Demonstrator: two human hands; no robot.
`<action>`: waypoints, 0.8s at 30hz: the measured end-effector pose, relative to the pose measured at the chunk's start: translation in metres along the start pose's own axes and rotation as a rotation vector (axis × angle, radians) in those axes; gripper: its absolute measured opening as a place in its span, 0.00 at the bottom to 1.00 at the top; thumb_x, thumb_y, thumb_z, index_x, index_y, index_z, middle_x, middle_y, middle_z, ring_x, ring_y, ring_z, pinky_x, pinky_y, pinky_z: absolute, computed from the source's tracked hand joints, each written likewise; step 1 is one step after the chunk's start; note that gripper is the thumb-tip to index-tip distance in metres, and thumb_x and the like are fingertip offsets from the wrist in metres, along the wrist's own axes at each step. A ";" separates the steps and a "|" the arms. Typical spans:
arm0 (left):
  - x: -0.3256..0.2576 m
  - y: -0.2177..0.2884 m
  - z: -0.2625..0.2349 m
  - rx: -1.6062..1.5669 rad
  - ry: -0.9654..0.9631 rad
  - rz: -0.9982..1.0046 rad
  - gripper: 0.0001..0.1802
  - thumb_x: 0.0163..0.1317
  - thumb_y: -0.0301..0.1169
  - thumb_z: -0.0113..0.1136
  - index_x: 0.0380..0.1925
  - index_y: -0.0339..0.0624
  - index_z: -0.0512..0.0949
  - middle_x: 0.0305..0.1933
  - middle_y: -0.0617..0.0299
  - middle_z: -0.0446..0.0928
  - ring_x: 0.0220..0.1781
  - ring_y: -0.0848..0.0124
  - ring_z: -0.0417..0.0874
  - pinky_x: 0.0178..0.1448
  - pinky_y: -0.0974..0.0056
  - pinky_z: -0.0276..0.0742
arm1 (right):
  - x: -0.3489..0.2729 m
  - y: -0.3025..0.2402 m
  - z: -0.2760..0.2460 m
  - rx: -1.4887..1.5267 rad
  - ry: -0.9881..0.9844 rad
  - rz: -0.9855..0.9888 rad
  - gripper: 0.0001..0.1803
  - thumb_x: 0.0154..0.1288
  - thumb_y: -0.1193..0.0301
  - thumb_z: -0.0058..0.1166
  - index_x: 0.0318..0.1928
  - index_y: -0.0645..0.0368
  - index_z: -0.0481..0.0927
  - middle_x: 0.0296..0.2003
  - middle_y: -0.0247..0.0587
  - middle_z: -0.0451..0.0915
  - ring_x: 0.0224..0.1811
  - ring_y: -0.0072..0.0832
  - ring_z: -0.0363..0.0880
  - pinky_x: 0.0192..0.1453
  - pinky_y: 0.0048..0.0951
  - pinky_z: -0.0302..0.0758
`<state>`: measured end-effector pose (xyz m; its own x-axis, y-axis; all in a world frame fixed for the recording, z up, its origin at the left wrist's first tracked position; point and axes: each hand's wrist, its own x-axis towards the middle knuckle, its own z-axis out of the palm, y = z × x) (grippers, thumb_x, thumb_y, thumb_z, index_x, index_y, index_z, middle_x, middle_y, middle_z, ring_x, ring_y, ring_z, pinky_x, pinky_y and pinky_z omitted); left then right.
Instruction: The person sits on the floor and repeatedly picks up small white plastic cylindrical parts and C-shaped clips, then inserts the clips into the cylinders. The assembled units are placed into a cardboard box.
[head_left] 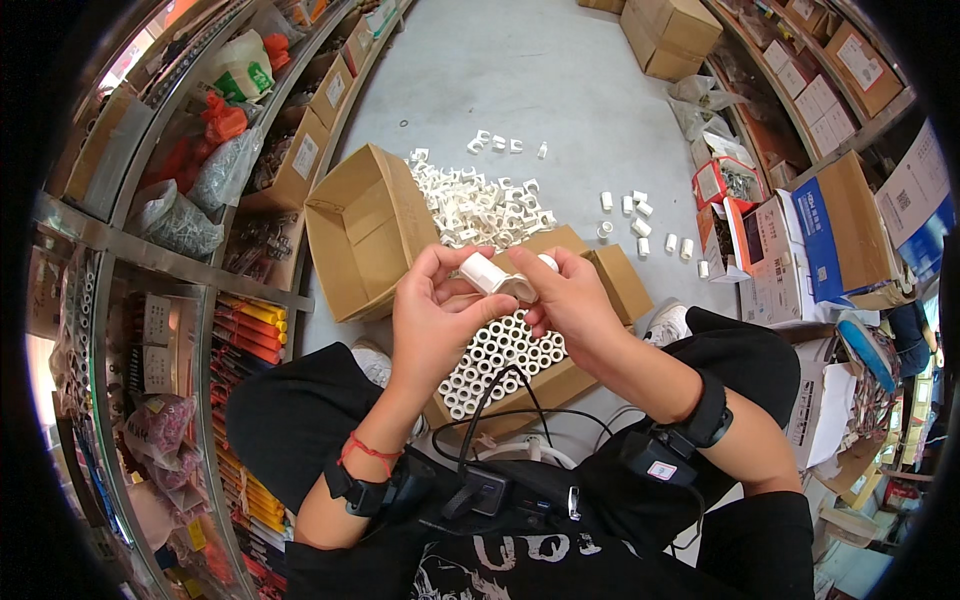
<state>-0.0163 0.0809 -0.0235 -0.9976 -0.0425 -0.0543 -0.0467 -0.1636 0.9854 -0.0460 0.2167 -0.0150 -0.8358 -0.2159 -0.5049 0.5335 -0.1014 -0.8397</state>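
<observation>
Head view: white pipe fitting (492, 275) pinched between left hand (432, 318) and right hand (565, 300), both grips closed on it

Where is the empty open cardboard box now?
The empty cardboard box lies on the floor, left of the pile of white fittings, above the left hand.

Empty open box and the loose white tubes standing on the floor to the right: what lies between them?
In the head view, a heap of white clips covers the floor between the empty box and the loose tubes.
</observation>
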 end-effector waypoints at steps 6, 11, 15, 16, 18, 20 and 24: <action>0.000 -0.003 0.000 -0.006 0.005 0.007 0.22 0.42 0.20 0.64 0.38 0.34 0.66 0.46 0.53 0.70 0.41 0.74 0.75 0.44 0.71 0.75 | 0.000 0.001 0.002 0.032 0.016 0.012 0.17 0.56 0.58 0.50 0.30 0.60 0.66 0.19 0.32 0.69 0.13 0.14 0.65 0.12 0.13 0.63; 0.000 -0.003 0.000 -0.023 0.027 0.016 0.19 0.41 0.16 0.62 0.34 0.32 0.65 0.46 0.49 0.70 0.41 0.69 0.77 0.42 0.68 0.78 | -0.001 0.001 0.003 0.021 0.030 -0.012 0.17 0.56 0.58 0.51 0.30 0.60 0.66 0.19 0.32 0.69 0.13 0.14 0.66 0.12 0.13 0.63; 0.001 -0.005 -0.003 -0.025 0.023 0.009 0.19 0.41 0.17 0.63 0.34 0.33 0.66 0.44 0.50 0.71 0.39 0.71 0.77 0.40 0.70 0.77 | 0.000 0.001 0.002 0.030 0.018 -0.008 0.17 0.56 0.58 0.51 0.30 0.60 0.66 0.18 0.32 0.69 0.12 0.14 0.65 0.12 0.14 0.62; 0.002 -0.005 -0.003 -0.028 0.018 0.006 0.19 0.41 0.18 0.63 0.34 0.33 0.66 0.43 0.51 0.72 0.38 0.72 0.77 0.40 0.71 0.76 | 0.001 -0.001 0.001 0.019 0.005 -0.004 0.17 0.56 0.59 0.51 0.30 0.60 0.66 0.18 0.32 0.69 0.11 0.14 0.65 0.11 0.14 0.62; 0.004 -0.003 -0.006 -0.021 -0.009 -0.021 0.19 0.42 0.19 0.64 0.34 0.33 0.67 0.41 0.53 0.73 0.36 0.74 0.77 0.38 0.72 0.75 | 0.002 -0.004 0.000 -0.010 0.002 -0.025 0.16 0.56 0.59 0.51 0.29 0.59 0.66 0.17 0.32 0.68 0.11 0.14 0.64 0.11 0.14 0.61; 0.006 0.003 -0.010 -0.001 -0.048 -0.069 0.19 0.42 0.20 0.64 0.35 0.33 0.67 0.37 0.54 0.75 0.34 0.76 0.77 0.37 0.74 0.74 | 0.003 -0.006 0.000 -0.048 0.021 -0.073 0.16 0.55 0.59 0.52 0.29 0.59 0.65 0.16 0.31 0.68 0.10 0.14 0.63 0.10 0.14 0.59; 0.007 0.007 -0.014 0.035 -0.057 -0.109 0.18 0.43 0.22 0.64 0.35 0.32 0.69 0.33 0.57 0.76 0.30 0.79 0.77 0.35 0.76 0.73 | 0.000 -0.014 -0.001 -0.076 -0.011 -0.100 0.18 0.52 0.61 0.55 0.25 0.57 0.61 0.15 0.31 0.67 0.09 0.15 0.63 0.09 0.16 0.59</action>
<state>-0.0228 0.0660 -0.0187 -0.9877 0.0297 -0.1532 -0.1558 -0.1300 0.9792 -0.0538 0.2185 -0.0037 -0.8826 -0.2195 -0.4157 0.4355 -0.0488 -0.8988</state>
